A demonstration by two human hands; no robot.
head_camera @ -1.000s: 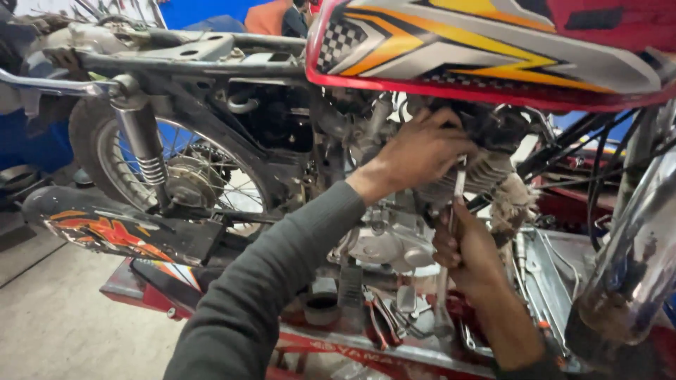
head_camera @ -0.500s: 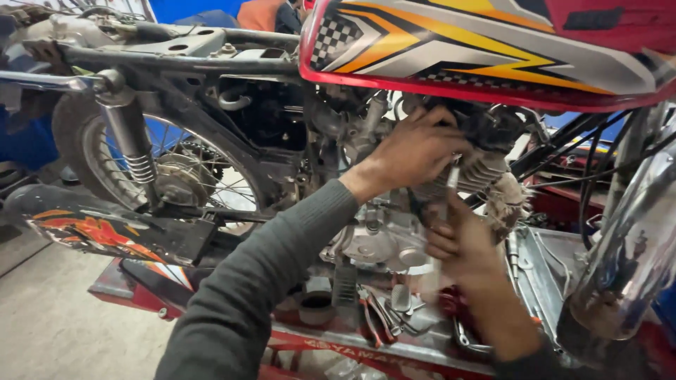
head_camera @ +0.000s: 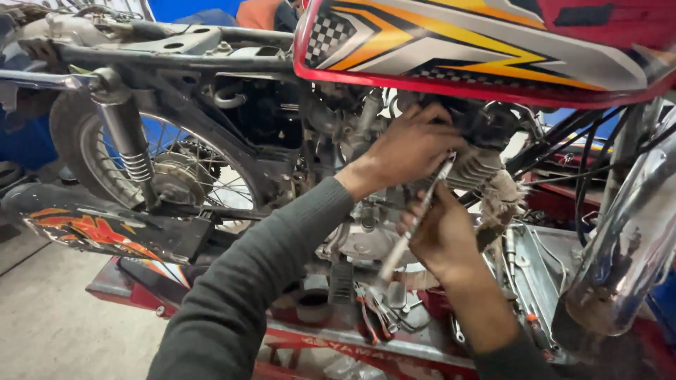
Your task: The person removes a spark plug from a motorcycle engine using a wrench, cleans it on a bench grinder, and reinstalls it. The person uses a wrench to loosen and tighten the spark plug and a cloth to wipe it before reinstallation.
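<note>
Two bare hands work at the engine (head_camera: 384, 225) of a stripped motorcycle, under its red fuel tank (head_camera: 486, 49) with orange, yellow and checkered graphics. The left hand (head_camera: 412, 144), in a grey knit sleeve, is curled against the dark parts just above the engine; its fingertips are hidden behind them, so whether it grips anything cannot be told. The right hand (head_camera: 443, 236), just in front of the engine, is closed around one slim metal rod (head_camera: 415, 218), which slants from below the hand up toward the finned cylinder (head_camera: 475, 167); both ends of the rod are hard to make out. A frayed, dirty rag (head_camera: 503, 200) hangs beside the cylinder. Left of the engine stand one spoked rear wheel (head_camera: 151, 165) and one chrome-sprung shock absorber (head_camera: 130, 148); the bare steel frame (head_camera: 176, 53) runs above them. A black side panel (head_camera: 105, 229) with orange flames leans below the wheel. Loose hand tools (head_camera: 377, 313) lie jumbled under the engine, too tangled to count. A shiny exhaust pipe (head_camera: 627, 246), right of the engine, is cut off by the frame edge.
</note>
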